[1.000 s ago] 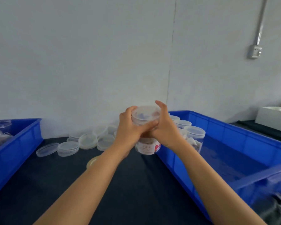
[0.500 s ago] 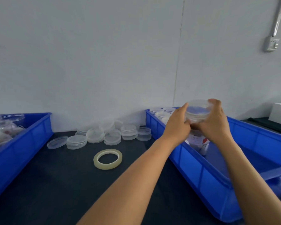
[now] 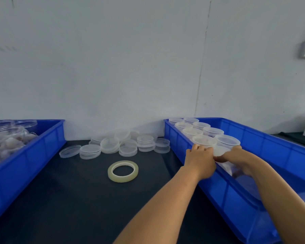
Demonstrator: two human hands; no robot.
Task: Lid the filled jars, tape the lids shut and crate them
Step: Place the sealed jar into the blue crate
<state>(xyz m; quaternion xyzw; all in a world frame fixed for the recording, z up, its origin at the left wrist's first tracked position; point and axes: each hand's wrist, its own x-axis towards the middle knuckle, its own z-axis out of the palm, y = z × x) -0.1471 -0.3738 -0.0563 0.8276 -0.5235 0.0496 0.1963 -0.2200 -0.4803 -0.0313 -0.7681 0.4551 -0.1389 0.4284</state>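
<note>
The dark tabletop [image 3: 77, 199] carries two blue crates: the right crate [image 3: 271, 148] with two rows of lidded jars [image 3: 201, 127], the left crate [image 3: 33, 152] with open filled jars. Loose lids [image 3: 127, 145] are stacked by the wall, a tape roll [image 3: 123, 171] lies nearer. Left hand [image 3: 200, 160] and right hand [image 3: 236, 155] both grasp a lidded jar [image 3: 220, 150] inside the right crate, just beside the rows
</note>
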